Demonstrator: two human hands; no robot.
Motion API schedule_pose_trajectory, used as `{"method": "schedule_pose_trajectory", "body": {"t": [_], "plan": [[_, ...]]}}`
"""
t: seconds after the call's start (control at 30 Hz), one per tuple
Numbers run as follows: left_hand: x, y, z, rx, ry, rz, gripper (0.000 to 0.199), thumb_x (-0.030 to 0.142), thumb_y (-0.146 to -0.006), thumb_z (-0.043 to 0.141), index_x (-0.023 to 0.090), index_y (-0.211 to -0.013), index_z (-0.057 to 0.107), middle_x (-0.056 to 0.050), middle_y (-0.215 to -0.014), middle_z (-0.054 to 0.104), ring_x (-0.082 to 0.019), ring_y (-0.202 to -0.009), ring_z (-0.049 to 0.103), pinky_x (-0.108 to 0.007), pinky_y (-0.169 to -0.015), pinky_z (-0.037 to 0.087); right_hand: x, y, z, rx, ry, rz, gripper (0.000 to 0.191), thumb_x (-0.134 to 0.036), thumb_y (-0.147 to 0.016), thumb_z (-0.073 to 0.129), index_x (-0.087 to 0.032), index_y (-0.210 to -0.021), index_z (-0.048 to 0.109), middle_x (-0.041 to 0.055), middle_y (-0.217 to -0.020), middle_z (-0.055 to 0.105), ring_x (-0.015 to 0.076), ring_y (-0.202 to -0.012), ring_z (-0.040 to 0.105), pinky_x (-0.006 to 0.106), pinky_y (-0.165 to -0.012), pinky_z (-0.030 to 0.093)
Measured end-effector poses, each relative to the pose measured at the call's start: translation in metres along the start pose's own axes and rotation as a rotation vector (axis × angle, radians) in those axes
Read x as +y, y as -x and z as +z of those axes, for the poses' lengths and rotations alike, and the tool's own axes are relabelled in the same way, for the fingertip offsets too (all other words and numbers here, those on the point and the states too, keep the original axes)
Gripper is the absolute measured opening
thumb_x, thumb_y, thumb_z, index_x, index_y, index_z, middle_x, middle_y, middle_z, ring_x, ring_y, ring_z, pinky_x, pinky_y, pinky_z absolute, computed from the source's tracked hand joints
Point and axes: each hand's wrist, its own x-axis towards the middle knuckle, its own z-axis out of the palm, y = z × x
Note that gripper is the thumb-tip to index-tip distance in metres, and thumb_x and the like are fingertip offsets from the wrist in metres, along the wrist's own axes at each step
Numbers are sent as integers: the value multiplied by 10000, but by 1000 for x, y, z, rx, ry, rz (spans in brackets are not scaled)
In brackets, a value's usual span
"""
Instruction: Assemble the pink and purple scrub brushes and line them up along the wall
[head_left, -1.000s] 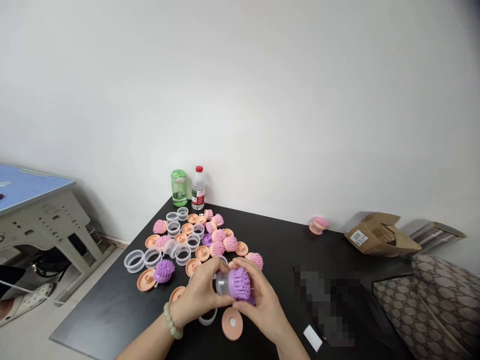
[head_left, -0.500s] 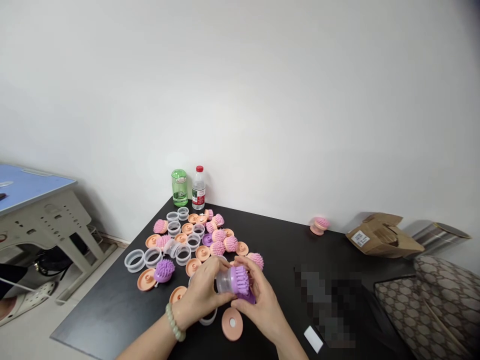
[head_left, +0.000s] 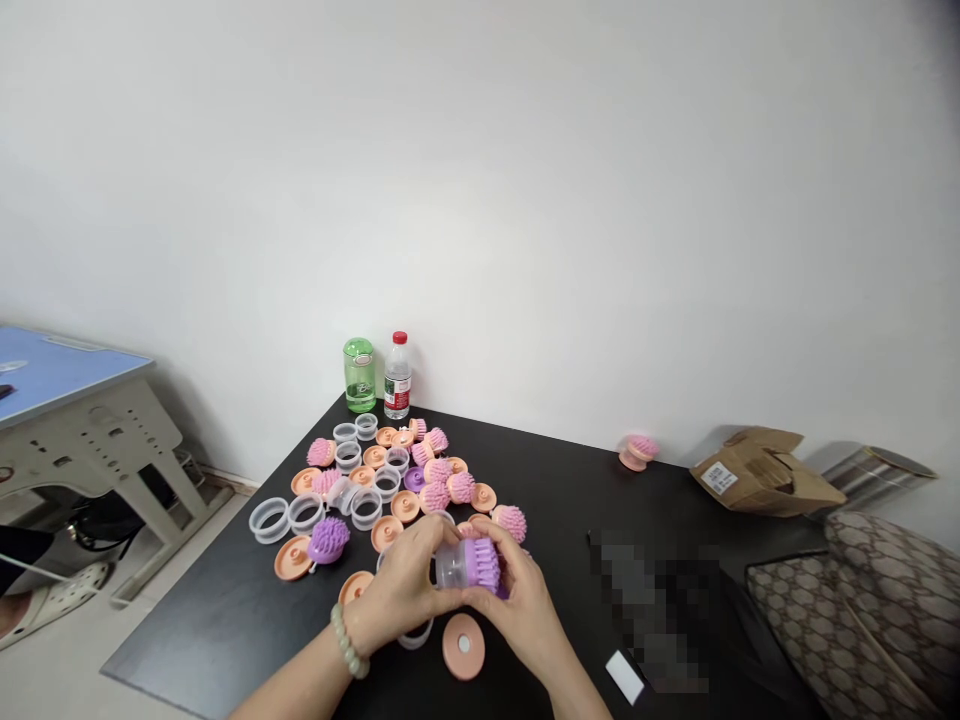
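My left hand (head_left: pixel 412 585), with a pale beaded bracelet at the wrist, is closed around a clear plastic ring (head_left: pixel 451 567). A purple bristled brush head (head_left: pixel 483 565) sits against the ring's right end, its bristles pointing right. My right hand (head_left: pixel 521 605) curls round the bristle side, thumb and fingers on the purple piece. Behind the bristles a second bit of purple shows by my right fingers, mostly hidden. Just below my hands lies a round peach cap (head_left: pixel 463 647) with a pale centre. Beyond them lies a pink brush head (head_left: pixel 509 523).
Clear rings (head_left: pixel 270 521), peach discs (head_left: pixel 293 558) and a purple brush head (head_left: pixel 328 541) spread over the black table (head_left: pixel 202 620). A green bottle (head_left: pixel 360 376) and a water bottle (head_left: pixel 397 378) stand by the wall. Rightward are a pink brush (head_left: pixel 638 453), paper bag (head_left: pixel 769 472) and patterned bag (head_left: pixel 840 620).
My right hand has closed in around the purple brush head, and the second purple piece below it is now mostly covered. The loose parts on the table stay put.
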Motion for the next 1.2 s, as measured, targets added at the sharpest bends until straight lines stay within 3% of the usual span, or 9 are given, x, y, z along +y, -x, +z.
{"method": "schedule_pose_trajectory", "body": {"t": [0.23,0.33,0.47,0.63,0.77,0.87,1.0,1.1,1.2], "plan": [[4,-7,-11,-132,284,-196,414,289,-595,865,183,-871,575,43,-805,558,-118,-697,449,-225,-615,350,-5,2,-2,-62,-2,-22,480,-368,-671,897,-295,-1101,694,65,-1161,715,315,-1113,665,425,-951,542],[3,-8,-18,-214,548,-274,456,370,-581,878,166,-880,600,44,-785,544,-98,-675,416,-207,-588,324,-12,4,-3,-78,41,-179,428,-316,-664,911,-310,-1042,711,50,-1117,732,307,-1092,666,438,-964,526],[-2,-4,-20,-315,853,-407,533,464,-565,900,146,-891,624,44,-713,529,-86,-622,478,-180,-534,351,-24,5,-2,-121,86,-427,356,-207,-733,863,-346,-1026,713,21,-1079,756,271,-1014,684,432,-902,551],[-11,-1,-19,-556,1148,-569,522,515,-640,838,137,-926,620,-14,-663,643,-140,-471,613,-189,-367,440,-38,22,-6,-225,175,-595,498,-71,-833,729,-439,-1166,684,-16,-1074,779,248,-964,701,420,-822,590],[-15,0,-31,-453,1228,-525,430,523,-803,697,111,-921,660,-37,-613,662,-127,-413,601,-151,-305,376,-46,45,-30,-178,300,-631,508,-83,-856,710,-451,-1204,675,-6,-1072,782,261,-958,708,423,-858,586],[-14,3,-37,-393,1226,-418,532,505,-697,821,111,-1023,675,-54,-752,711,-138,-534,654,-199,-461,500,-49,52,-49,-176,341,-488,477,-105,-761,787,-412,-1116,703,10,-1094,758,274,-968,692,388,-838,585],[-5,2,-41,-471,1075,-272,672,370,-534,963,152,-1090,653,-84,-934,742,-221,-825,713,-282,-713,535,-39,55,-57,-183,459,12,452,-52,-664,734,-310,-1030,676,22,-1098,703,247,-1026,666,311,-878,548],[11,3,-45,-531,761,-93,585,357,-579,944,170,-1052,657,-87,-1023,735,-229,-911,687,-309,-806,515,-21,61,-53,-207,488,226,417,-43,-647,622,-247,-1010,625,39,-1122,662,230,-1082,630,303,-953,486],[26,13,-45,-619,362,101,448,371,-675,878,189,-1033,681,-64,-1048,733,-219,-910,661,-305,-827,492,-7,68,-46,-269,457,298,409,-54,-596,600,-224,-967,578,40,-1096,642,226,-1057,618,288,-944,464]]}}
